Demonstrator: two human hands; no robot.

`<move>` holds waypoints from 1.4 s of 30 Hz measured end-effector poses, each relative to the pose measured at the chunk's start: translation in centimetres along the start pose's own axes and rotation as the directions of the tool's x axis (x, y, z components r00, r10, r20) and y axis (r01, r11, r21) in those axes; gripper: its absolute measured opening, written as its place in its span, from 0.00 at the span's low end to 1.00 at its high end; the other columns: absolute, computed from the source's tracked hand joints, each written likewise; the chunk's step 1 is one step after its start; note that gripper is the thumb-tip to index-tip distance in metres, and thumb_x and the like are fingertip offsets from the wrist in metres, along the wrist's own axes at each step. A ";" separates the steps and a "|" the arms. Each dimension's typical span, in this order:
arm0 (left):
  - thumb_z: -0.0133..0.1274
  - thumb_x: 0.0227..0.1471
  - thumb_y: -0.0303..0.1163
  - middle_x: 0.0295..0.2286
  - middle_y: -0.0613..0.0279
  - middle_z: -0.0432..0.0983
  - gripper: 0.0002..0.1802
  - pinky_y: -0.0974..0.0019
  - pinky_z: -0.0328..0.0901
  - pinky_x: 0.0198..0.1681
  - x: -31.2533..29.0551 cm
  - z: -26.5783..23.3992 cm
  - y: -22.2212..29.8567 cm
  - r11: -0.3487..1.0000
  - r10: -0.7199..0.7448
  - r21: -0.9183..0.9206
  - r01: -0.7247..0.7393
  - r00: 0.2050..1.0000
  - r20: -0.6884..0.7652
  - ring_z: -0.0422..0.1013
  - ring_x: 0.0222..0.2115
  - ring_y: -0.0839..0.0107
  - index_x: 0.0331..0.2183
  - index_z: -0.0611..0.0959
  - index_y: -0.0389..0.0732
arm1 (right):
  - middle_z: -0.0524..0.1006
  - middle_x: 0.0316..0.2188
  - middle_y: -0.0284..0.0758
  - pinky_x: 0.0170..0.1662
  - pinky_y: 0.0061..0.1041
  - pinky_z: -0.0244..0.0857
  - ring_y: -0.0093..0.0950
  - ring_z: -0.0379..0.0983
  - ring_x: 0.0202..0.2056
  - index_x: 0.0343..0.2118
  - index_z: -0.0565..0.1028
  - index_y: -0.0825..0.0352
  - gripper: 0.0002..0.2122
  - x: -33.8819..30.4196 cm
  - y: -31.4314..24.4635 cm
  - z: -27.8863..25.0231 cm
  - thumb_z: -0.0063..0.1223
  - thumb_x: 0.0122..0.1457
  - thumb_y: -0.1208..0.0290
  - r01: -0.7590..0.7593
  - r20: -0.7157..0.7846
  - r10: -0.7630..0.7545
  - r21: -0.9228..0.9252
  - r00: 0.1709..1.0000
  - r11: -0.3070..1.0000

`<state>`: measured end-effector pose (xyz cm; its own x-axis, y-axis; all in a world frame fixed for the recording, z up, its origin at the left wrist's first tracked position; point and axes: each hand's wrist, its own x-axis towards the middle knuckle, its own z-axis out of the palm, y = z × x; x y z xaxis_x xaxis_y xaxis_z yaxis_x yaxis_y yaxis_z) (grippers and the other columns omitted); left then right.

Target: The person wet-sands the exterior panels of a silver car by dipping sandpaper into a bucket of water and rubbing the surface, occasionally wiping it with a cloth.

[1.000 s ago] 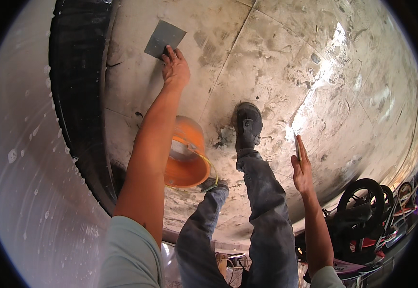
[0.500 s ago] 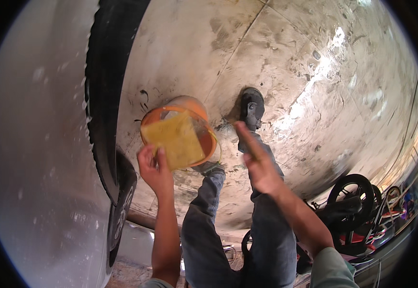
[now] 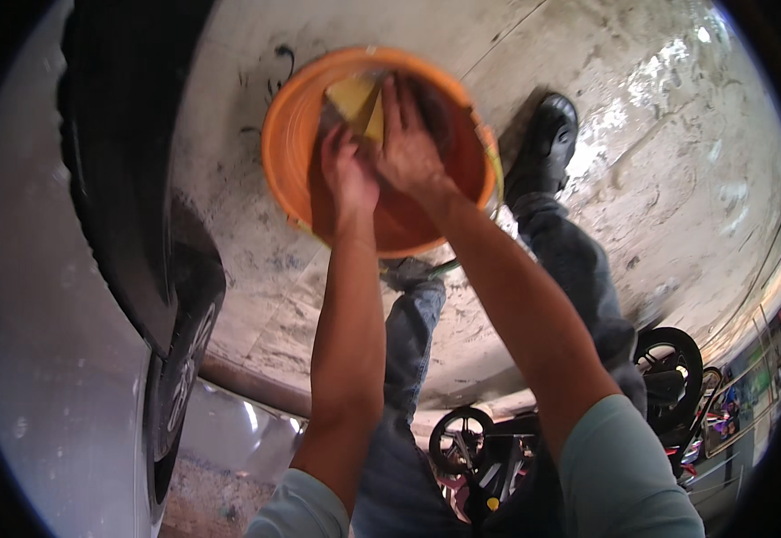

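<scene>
Within the orange bucket's (image 3: 299,175) mouth, left hand (image 3: 352,175), partly curled, grips bent yellow sheet (image 3: 353,97); right hand (image 3: 410,154), fingers extended, lies against it.

The wall of the orange bucket (image 3: 293,170) ringed the left hand (image 3: 353,179) and right hand (image 3: 410,157), leaving passage only through its open mouth. A black shoe (image 3: 549,136) blocked the right side; floor (image 3: 240,215) gave room between bucket and grey car (image 3: 32,332).
</scene>
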<state>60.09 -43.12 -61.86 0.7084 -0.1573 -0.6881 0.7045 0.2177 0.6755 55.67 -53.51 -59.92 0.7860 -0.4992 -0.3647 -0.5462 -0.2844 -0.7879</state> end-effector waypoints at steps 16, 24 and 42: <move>0.54 0.50 0.36 0.46 0.41 0.65 0.29 0.55 0.58 0.53 -3.5 -0.3 0.3 -0.062 0.108 0.988 -0.144 0.983 0.150 0.63 0.49 0.47 0.49 0.66 0.30 | 0.48 0.62 0.57 0.61 0.39 0.56 0.54 0.48 0.62 0.66 0.42 0.55 0.40 -0.6 2.2 2.2 0.53 0.53 0.68 0.119 0.112 -0.095 -0.236 0.989 0.964; 0.52 0.49 0.25 0.47 0.37 0.63 0.18 0.48 0.59 0.51 -3.0 0.7 0.6 -0.488 -0.028 0.803 -0.341 0.926 0.376 0.61 0.47 0.42 0.43 0.72 0.29 | 0.57 0.60 0.44 0.54 0.46 0.63 0.48 0.58 0.58 0.60 0.56 0.57 0.22 0.5 7.7 6.4 0.35 0.62 0.69 0.153 0.311 0.074 -0.644 0.948 0.750; 0.42 0.46 0.17 0.52 0.51 0.65 0.35 0.47 0.70 0.47 -15.7 4.9 22.8 0.893 -0.351 0.397 0.214 0.882 0.313 0.65 0.52 0.57 0.58 0.60 0.40 | 0.68 0.54 0.35 0.58 0.26 0.52 0.26 0.63 0.53 0.61 0.62 0.63 0.23 -6.5 -9.0 -7.8 0.34 0.66 0.59 -0.340 0.223 0.325 0.865 0.919 0.370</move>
<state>65.24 -40.45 -34.38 0.3915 -0.5169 -0.7613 0.7979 -0.2215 0.5607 53.17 -54.10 -46.59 0.6091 -0.3689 -0.7021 -0.2191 0.7725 -0.5960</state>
